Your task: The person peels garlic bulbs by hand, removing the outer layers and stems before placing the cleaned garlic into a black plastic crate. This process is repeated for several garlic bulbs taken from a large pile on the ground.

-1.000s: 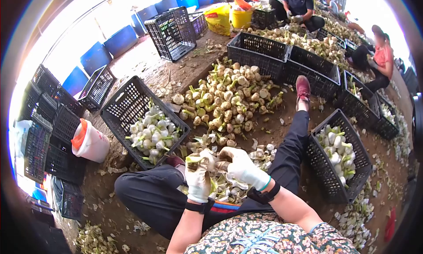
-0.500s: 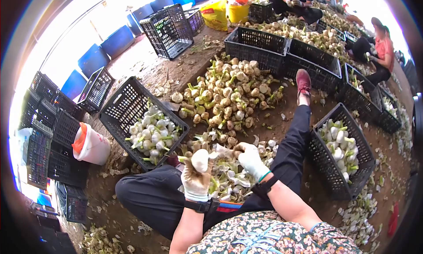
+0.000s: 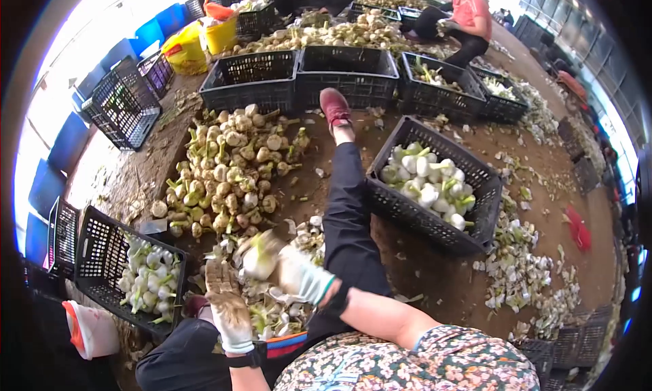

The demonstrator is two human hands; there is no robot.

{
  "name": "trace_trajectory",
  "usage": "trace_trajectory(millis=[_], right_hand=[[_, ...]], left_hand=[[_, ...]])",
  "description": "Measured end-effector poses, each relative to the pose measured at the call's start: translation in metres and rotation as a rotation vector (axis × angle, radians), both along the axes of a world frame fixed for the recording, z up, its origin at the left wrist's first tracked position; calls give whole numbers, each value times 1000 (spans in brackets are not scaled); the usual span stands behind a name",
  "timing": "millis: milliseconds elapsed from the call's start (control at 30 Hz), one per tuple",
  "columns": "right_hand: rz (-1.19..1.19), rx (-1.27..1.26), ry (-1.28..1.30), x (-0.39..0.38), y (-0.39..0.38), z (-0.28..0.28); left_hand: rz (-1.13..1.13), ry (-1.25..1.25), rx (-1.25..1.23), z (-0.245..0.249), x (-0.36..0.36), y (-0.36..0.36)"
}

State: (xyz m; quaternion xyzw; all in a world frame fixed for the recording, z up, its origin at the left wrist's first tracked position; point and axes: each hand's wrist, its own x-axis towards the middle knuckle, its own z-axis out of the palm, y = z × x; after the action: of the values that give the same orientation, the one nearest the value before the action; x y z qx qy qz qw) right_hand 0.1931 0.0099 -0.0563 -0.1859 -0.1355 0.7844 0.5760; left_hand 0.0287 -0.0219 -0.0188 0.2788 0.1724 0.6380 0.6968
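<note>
A peeled-looking white garlic bulb (image 3: pixel 258 261) with a green stem is at the fingers of my right hand (image 3: pixel 300 272), which wears a white glove and is smeared by motion. My left hand (image 3: pixel 229 309), in a soiled glove, is beside it with its fingers stretched out and no bulb in them. Below both hands lie loose garlic skins (image 3: pixel 278 316) between my legs. Ahead of them is a heap of untrimmed garlic (image 3: pixel 234 163) on the ground. Cleaner white bulbs fill part of the left crate (image 3: pixel 102 255) and of the right crate (image 3: pixel 435 235).
Black crates (image 3: pixel 348 82) stand in a row beyond my outstretched foot. A white bucket (image 3: pixel 95 330) is at lower left, a yellow bucket (image 3: pixel 221 34) farther back. Two people sit behind the crates, one in a pink top (image 3: pixel 472 17). Skins litter the ground (image 3: pixel 513 282) at right.
The view has swung to the right. The white bulb was in my left hand and is now at my right hand, while my left fingers have opened out.
</note>
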Motion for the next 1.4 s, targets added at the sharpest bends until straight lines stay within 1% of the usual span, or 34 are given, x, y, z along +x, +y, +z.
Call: trace_trajectory(millis=[33, 67, 100, 133, 167, 200, 267, 300, 333, 400, 433, 500, 533, 600, 633, 667, 700, 733, 767, 800, 833, 867, 933, 967, 1000, 1033, 1067, 1100, 1133, 1167, 1200, 1267, 1333, 1400], right_hand=[[-201, 103, -77, 15, 14, -14], [-204, -204, 440, 55, 14, 27], [-162, 0, 390, 90, 9, -4], [72, 146, 755, 122, 21, -26], [-374, 157, 203, 120, 24, 16], [-383, 14, 352, 117, 36, 17], [-139, -169, -375, 88, 84, -51], [0, -118, -791, 63, 90, -68], [144, -50, -1205, 35, 92, -86], [-47, 506, -1835, -14, 105, -151], [107, 490, -1894, -29, 112, -166], [386, 452, -1933, -49, 122, -184], [391, 433, -1981, -53, 125, -185], [330, 345, -1960, -54, 133, -190], [200, 305, -1649, -50, 133, -189], [141, 152, -1451, -49, 130, -190], [244, -146, -1107, -41, 124, -190], [324, -421, -748, -33, 115, -148], [349, -405, -510, -28, 101, -121], [370, -383, -271, -24, 83, -99], [407, -290, -55, -25, 64, -82], [378, -313, -45, -36, 52, -52], [495, -98, -486, -27, 36, -33], [390, -20, -775, -28, 34, -18], [380, -8, -774, -30, 31, -3], [301, -16, -685, -33, 28, 13], [224, -25, -595, -35, 26, 22], [211, 149, -699, -35, 27, 18], [219, 109, -729, -38, 24, 37], [179, 137, -747, -43, 22, 29], [138, 162, -764, -48, 19, 21], [126, 139, -697, -47, 12, 32], [180, 70, -531, -41, 4, 45], [237, 47, -497, -32, -3, 58]], left_hand=[[15, -115, -148, -14, -17, 3], [-362, -618, -120, -18, -37, 6], [-27, -292, -223, -19, -42, 7], [304, 28, -320, -17, -35, 10], [385, -34, -388, -9, -35, 8], [362, -20, -362, -33, -55, 8], [513, 163, -523, -48, -60, 10], [550, 234, -585, -40, -53, 10], [566, 235, -581, -39, -48, 11], [566, 315, -576, -57, -47, 10], [545, 222, -610, -54, -46, 8], [567, 232, -669, -59, -49, 6], [568, 222, -681, -60, -51, 6], [573, 338, -647, -63, -53, 7], [567, 377, -610, -64, -53, 10], [551, 416, -578, -65, -52, 13], [502, 500, -558, -65, -50, 13], [451, 578, -532, -62, -47, 17], [341, 619, -502, -63, -44, 18], [314, 611, -449, -69, -36, 17], [247, 520, -395, -66, -28, 18], [184, 432, -339, -62, -22, 19], [150, 375, -359, -58, -20, 17], [177, 406, -328, -52, -21, 16], [203, 435, -295, -45, -20, 17], [232, 507, -306, -38, -19, 17], [231, 507, -294, -41, -18, 15], [274, 668, -177, -49, -18, 13], [318, 826, -55, -46, -15, 13], [291, 692, -109, -44, -12, 10], [289, 693, -98, -42, -11, 8], [300, 695, -112, -32, -11, 4], [314, 704, -85, -26, -13, -2], [299, 737, -67, -25, -14, -6]])
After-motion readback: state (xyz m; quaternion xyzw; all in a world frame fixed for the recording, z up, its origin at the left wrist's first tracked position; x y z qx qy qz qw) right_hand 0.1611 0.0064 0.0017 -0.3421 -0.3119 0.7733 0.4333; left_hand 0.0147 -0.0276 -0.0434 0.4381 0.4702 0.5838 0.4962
